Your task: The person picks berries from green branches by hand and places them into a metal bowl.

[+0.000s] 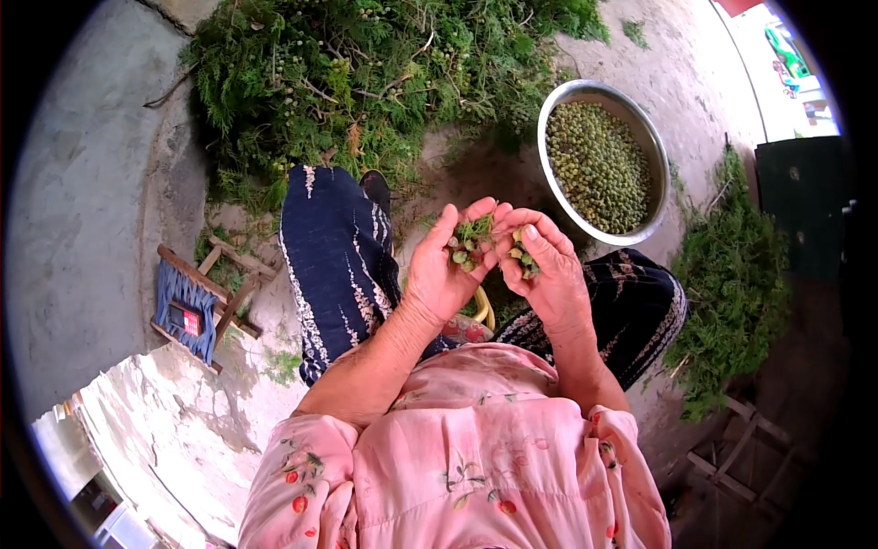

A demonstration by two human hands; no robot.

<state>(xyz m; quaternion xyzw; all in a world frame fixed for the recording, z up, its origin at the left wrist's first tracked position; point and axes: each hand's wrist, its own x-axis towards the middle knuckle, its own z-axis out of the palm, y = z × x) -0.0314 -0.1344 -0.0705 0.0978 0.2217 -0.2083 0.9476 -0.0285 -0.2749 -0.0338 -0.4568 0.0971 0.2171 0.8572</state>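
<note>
My left hand (pixel 432 267) is cupped over my lap, its palm holding a small cluster of green seed cones (pixel 465 258) with a bit of feathery evergreen sprig (pixel 476 227). Close against it, my right hand (pixel 555 276) curls its fingers round a few more green cones (pixel 526 263). The fingertips of both hands meet or nearly meet. Beyond my right knee stands a wide metal basin (pixel 657 151), largely filled with loose green cones (pixel 599 165). Part of a yellow curved rim or handle (pixel 485 309) shows below my hands; the rest is hidden.
A large heap of cut evergreen branches (pixel 366 82) lies ahead, with another pile (pixel 732 293) at the right. On the left a low wooden stool (pixel 192 297) with a blue woven seat lies tipped, near a raised concrete ledge (pixel 82 229). A wooden frame (pixel 741 448) sits at lower right.
</note>
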